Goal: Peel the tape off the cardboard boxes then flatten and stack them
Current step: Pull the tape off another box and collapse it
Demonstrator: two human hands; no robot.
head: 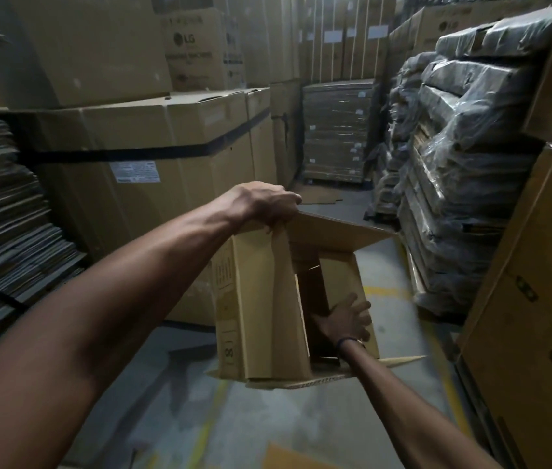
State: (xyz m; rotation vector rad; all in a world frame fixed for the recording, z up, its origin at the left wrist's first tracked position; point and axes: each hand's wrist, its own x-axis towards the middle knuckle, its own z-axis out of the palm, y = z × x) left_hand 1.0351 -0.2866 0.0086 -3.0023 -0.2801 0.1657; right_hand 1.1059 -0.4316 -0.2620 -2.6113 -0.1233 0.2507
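A brown cardboard box (261, 309) hangs in the air in front of me, its open end turned toward me and its flaps spread. My left hand (268, 206) grips the box's top edge, fingers curled over it. My right hand (345, 319) reaches into the opening with fingers spread, pressing flat against an inner flap. A dark band circles my right wrist. No tape is visible on the box from here.
Flattened cardboard is stacked at the left (4, 214). Large strapped cartons (153, 157) stand behind the box. Plastic-wrapped bundles (454, 164) and tall cartons (531, 316) line the right. A wrapped pallet (335, 130) stands at the aisle's far end. The concrete floor (268, 424) has yellow lines.
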